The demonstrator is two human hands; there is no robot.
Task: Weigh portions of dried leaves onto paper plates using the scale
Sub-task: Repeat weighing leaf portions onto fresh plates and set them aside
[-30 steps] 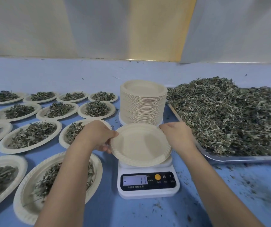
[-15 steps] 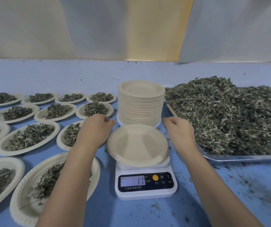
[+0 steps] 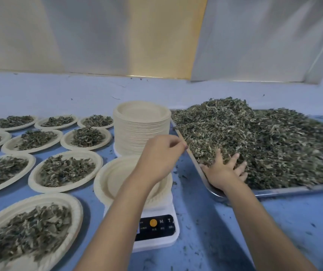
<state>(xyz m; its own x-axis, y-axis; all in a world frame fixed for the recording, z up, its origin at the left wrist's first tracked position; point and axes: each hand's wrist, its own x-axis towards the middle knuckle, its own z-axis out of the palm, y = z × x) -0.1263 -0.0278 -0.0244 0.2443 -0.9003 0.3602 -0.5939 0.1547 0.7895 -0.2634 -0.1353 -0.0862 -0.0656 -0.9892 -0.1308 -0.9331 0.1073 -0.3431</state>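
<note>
Status: the portion in hand is not begun. The empty plate (image 3: pixel 115 178) sits on the scale (image 3: pixel 157 227) near the front edge of the table (image 3: pixel 274 235), with no leaves in it. My left forearm hides the readout, so I cannot state the weight.

Done: filled plates (image 3: pixel 64 189) stand in rows across the left half of the table, each with a low mound of leaves. Left to do: the leaf pile (image 3: pixel 264 145) is heaped high and the plate stack (image 3: pixel 142 132) behind the scale is tall, so I judge many portions remain.

Hands: my right hand (image 3: pixel 225 170) lies fingers spread and pressed into the pile at the near left corner of the tray (image 3: pixel 293 190), not closed on a handful. My left hand (image 3: pixel 160 155) hangs above the empty plate's far rim, just beside the tray's left edge, fingers loosely curled; I see nothing in it, though the fingertips are blurred.

Materials: the plates are pale moulded pulp, round, shallow, with crimped rims. The leaves are dry, shredded, grey-green with pale stems, loose and light. The tray is shiny metal with a low lip. The scale is white plastic with a dark panel. Crumbs speckle the blue tabletop.
</note>
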